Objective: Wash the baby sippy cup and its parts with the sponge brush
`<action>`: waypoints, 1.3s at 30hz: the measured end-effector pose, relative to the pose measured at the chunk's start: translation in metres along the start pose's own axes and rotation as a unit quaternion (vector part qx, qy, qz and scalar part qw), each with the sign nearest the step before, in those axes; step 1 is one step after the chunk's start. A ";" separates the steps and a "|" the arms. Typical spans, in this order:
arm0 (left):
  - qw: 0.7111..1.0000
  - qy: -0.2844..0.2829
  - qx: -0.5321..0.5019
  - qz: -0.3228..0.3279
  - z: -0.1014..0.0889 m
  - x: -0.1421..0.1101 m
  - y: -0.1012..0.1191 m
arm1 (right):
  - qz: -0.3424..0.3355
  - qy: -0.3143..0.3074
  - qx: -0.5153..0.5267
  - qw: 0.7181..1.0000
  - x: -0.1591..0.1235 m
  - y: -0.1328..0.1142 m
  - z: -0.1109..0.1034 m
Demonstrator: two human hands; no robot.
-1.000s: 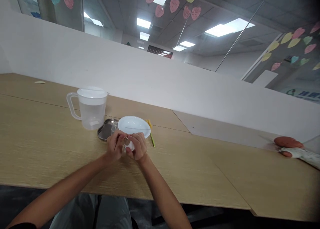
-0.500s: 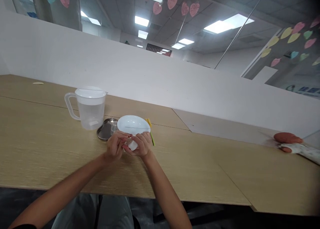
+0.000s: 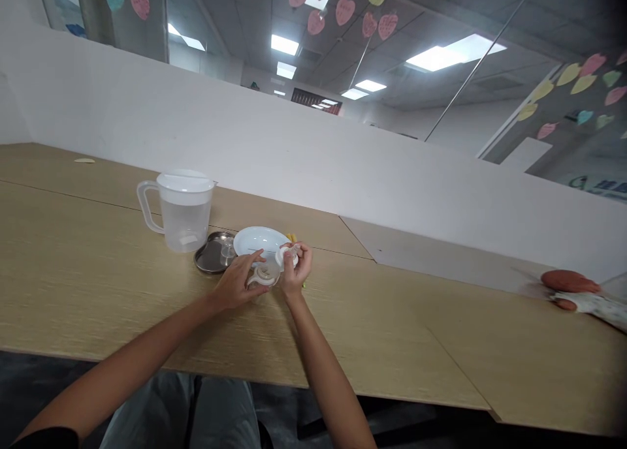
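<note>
My left hand (image 3: 236,282) curves its fingers and thumb around a small clear bottle with a white collar and side handle (image 3: 264,275), held above the table. Beside it, my right hand (image 3: 298,266) pinches a white ring with a clear teat-like tip (image 3: 287,254). The two pieces are apart but close together. Right behind them stands a white oval bowl (image 3: 247,237), partly covered by my hands. To its left, a metal tray (image 3: 208,256) carries a small clear dome-shaped cap (image 3: 228,250).
A clear plastic jug (image 3: 185,217) with a white lid stands at the left, partly filled. A yellow-tipped brush or stick (image 3: 292,237) shows behind my right hand. At the far right lies a reddish-brown object (image 3: 568,280) with white cloth. A white wall (image 3: 274,155) bounds the table's back.
My hands, earlier together around the white-and-clear object, have moved apart. The ringed top is now separate in my right hand, raised slightly. The view has shifted a little.
</note>
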State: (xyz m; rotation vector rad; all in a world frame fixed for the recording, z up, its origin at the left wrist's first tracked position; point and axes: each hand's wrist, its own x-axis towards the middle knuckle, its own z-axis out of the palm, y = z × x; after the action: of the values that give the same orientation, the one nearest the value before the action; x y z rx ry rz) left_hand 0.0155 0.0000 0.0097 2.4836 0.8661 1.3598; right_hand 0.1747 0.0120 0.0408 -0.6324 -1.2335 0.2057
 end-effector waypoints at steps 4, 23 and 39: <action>1.000 -0.001 0.029 -0.002 0.003 0.001 0.000 | 0.037 -0.039 0.039 0.998 -0.006 0.006 -0.001; 1.000 0.016 0.005 -0.013 0.008 -0.001 -0.007 | -0.143 -0.211 -0.107 0.961 -0.006 0.001 -0.005; 0.997 0.075 -0.028 -0.023 0.009 -0.003 -0.009 | -0.343 -0.166 -0.227 0.896 -0.009 0.003 -0.011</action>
State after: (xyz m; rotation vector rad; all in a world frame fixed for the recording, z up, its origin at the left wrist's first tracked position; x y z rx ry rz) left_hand 0.0182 0.0063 -0.0015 2.3303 0.8955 1.5478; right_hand 0.1825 0.0061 0.0295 -0.5277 -1.7860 -0.6089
